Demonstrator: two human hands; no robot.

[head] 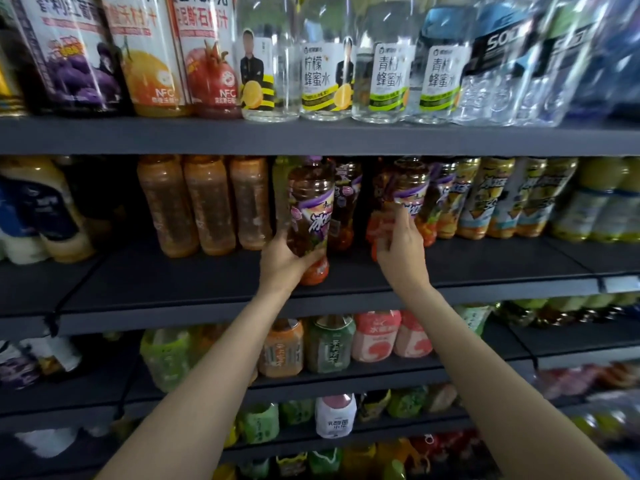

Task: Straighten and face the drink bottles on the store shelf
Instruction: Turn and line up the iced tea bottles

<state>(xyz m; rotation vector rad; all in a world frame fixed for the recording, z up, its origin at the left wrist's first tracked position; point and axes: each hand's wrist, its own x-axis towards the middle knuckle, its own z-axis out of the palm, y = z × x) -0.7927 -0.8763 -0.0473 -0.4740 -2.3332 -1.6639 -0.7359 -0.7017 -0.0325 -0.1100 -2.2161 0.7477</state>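
On the dark middle shelf (207, 275), the left hand (282, 265) gripped a purple-labelled brown tea bottle (310, 216) low, fingers curled around it; the right hand (398, 247) held a second purple-labelled bottle (407, 188).

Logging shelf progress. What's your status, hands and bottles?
Left hand grips purple-label bottle near shelf front. Right hand holds second bottle, further back. Nothing blocking.

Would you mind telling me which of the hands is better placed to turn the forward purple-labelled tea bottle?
Left: the left hand already grips that purple-labelled tea bottle near its base; the right hand holds its neighbour.
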